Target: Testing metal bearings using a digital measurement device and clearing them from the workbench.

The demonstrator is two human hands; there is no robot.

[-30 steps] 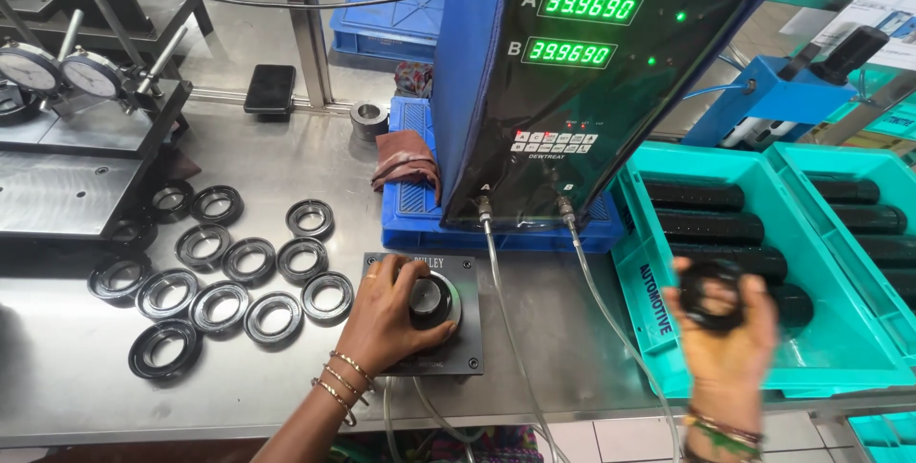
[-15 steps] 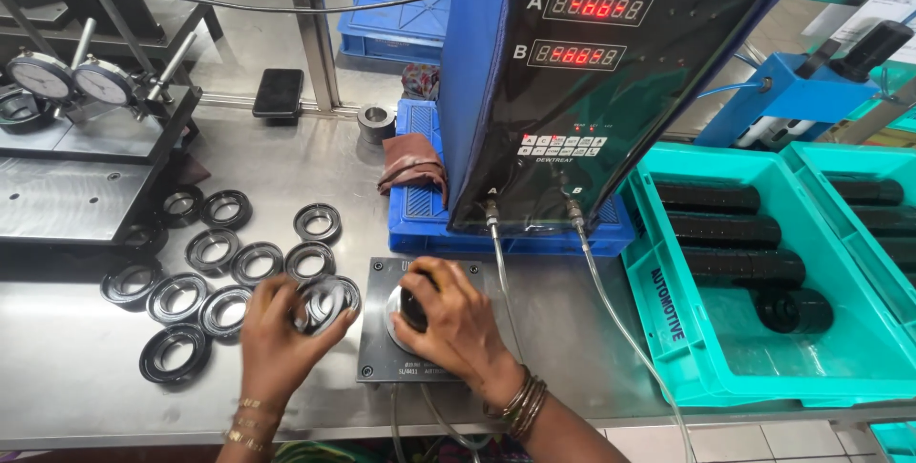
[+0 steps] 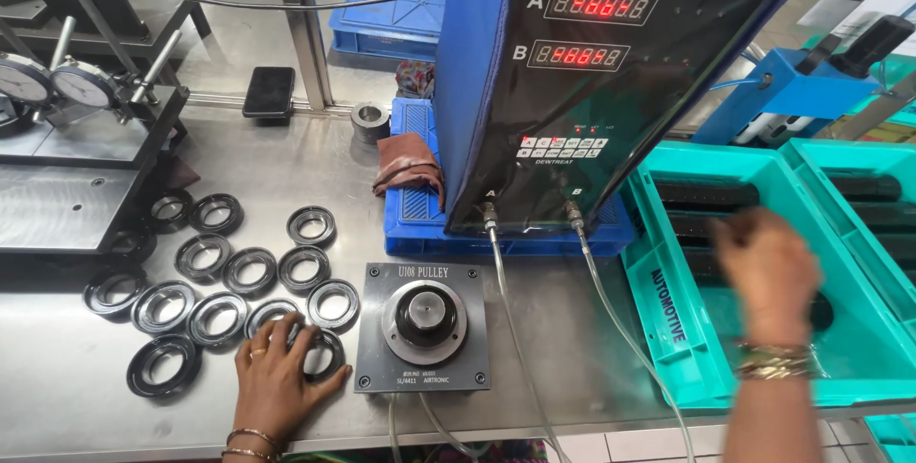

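Observation:
My left hand (image 3: 277,382) lies near the table's front edge with its fingers curled over a black rubber seal ring (image 3: 322,356), the nearest of several rings (image 3: 219,315) spread on the steel table. Just right of it stands a grey square gauge fixture (image 3: 423,382) with a round plug (image 3: 426,315) that has nothing on it. My right hand (image 3: 768,267) is blurred, raised over the teal tray (image 3: 668,320), palm away from the camera. Whether it holds anything is hidden. Rows of black rings (image 3: 711,196) lie in the tray.
A tall blue display unit (image 3: 592,72) with red digits stands on a blue crate (image 3: 420,220); two hoses (image 3: 506,301) run from it to the front edge. Dial gauges (image 3: 81,86) on a black stand sit at left. A phone (image 3: 269,91), metal sleeve (image 3: 369,121) and brown cloth (image 3: 408,165) lie behind.
My right hand left the gauge fixture and swung right over the teal tray; the plug is now bare. My left hand stayed on the rings beside the fixture. The display digits changed from green to red.

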